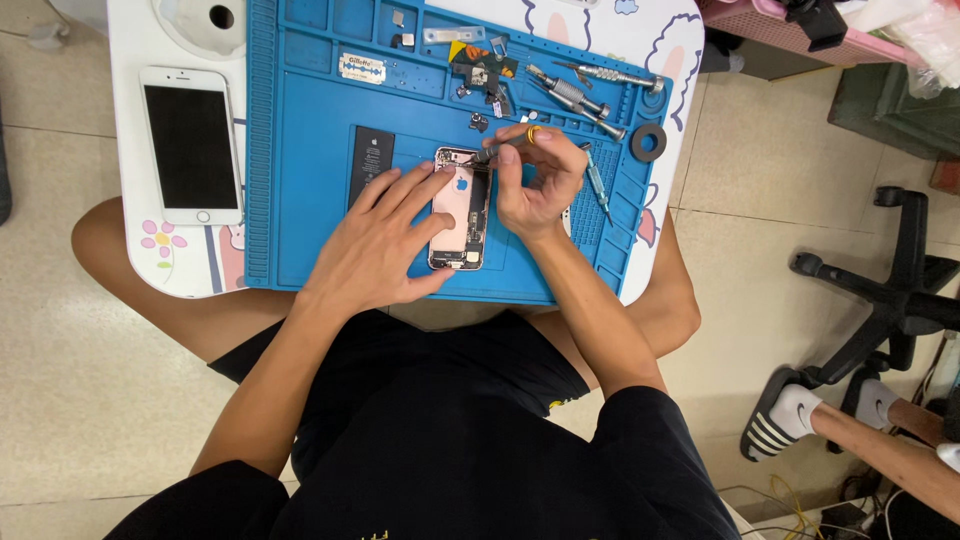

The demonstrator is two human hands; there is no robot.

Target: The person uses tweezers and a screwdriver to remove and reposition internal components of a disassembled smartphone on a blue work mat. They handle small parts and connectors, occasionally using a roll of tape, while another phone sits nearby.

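Phone teardown in progress, looks like mid screw-removal on the opened phone shell (460, 210), which lies flat on the blue repair mat (310, 200) right under both hands. Left hand (385, 240) is spread flat, fingers open, pressing along the left edge of the shell to pin it down. Right hand (535, 180) has its fingers closed around a thin screwdriver (490, 153), tip down at the shell's top end, just past the left fingertips. Can't really make out which screw or bracket the tip sits on, too small from up here.

Black battery (371, 160) lies on the mat just beyond the left fingers. More drivers (575, 95) and small loose parts (480, 72) sit above the right knuckles. White screen panel (192, 145) rests well off to the left, on the white table (140, 260).

My guess: next bit needs steady downward pressure while turning, so the tip doesn't slip, and the left hand holding firm.
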